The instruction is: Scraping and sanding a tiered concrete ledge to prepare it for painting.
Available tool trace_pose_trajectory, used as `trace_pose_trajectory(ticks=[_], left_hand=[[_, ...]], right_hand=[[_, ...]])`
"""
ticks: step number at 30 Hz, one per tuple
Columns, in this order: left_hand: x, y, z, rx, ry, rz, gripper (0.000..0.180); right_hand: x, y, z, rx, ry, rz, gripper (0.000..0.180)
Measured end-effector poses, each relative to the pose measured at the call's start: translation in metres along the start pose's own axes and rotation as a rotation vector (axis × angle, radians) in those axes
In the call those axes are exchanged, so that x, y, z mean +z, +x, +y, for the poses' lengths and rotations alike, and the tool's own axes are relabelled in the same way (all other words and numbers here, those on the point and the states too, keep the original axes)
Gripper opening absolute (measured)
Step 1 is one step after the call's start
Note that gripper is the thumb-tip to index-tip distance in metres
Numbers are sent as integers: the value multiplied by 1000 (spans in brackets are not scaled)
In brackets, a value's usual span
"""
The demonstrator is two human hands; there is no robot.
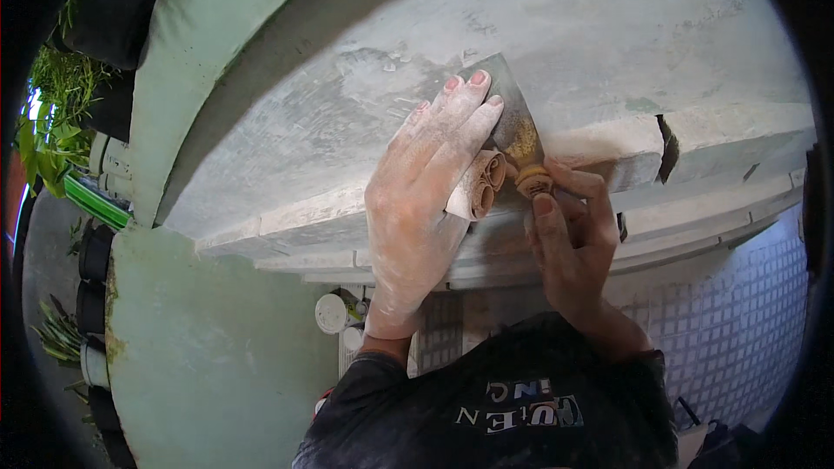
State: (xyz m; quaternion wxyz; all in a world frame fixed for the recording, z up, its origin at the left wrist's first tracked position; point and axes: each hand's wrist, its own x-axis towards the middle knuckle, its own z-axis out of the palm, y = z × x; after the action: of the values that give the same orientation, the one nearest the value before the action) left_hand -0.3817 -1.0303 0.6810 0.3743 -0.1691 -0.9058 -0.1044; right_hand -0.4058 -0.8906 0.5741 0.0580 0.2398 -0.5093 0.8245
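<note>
In the head view, the left hand (426,200), dusted white with powder, lies near the centre of the frame with its fingers stretched out flat. The fingertips (476,80) press on the metal blade of a putty knife (512,117), which lies against the grey plastered wall surface (347,122). The same hand pinches a rolled piece of sandpaper (482,184) between thumb and palm, just beside the knife's handle.

The right hand (569,239), right of centre, is closed around the brownish wooden handle (532,181) of the putty knife, thumb laid along it and fingers curled behind. So the knife sits at upper centre of the frame, blade pointing up and left, held by both hands at once.

Below the hands, at lower centre, a small white round container (331,313) stands with its lid on; what it holds cannot be told.

The blade rests just above a stepped moulding ledge (695,135) that runs across to the right edge, with a dark crack (667,148) cutting through it right of the hands. A pale green painted wall (208,356) fills the lower left and curves up the left side. Green plants (52,130) show at the far left edge. A grid of small tiles (738,321) fills the lower right. The person's dark sleeves (486,408) enter from the lower edge.
</note>
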Motion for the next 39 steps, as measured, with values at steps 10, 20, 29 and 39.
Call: trace_pose_trajectory(ticks=[10, 20, 29, 39], left_hand=[[-3, -3, -5, 0, 86, 89, 48], [-6, -9, -5, 27, 126, 17, 48], [-7, -10, -8, -37, 172, 110, 50], [-4, -15, -5, -26, 159, 121, 51]], right_hand=[[0, 15, -20, 70, 78, -71, 30], [-5, 4, -18, 58, -47, -38, 29], [0, 15, -19, 47, -73, -132, 31], [2, 14, -25, 126, 47, -135, 30]])
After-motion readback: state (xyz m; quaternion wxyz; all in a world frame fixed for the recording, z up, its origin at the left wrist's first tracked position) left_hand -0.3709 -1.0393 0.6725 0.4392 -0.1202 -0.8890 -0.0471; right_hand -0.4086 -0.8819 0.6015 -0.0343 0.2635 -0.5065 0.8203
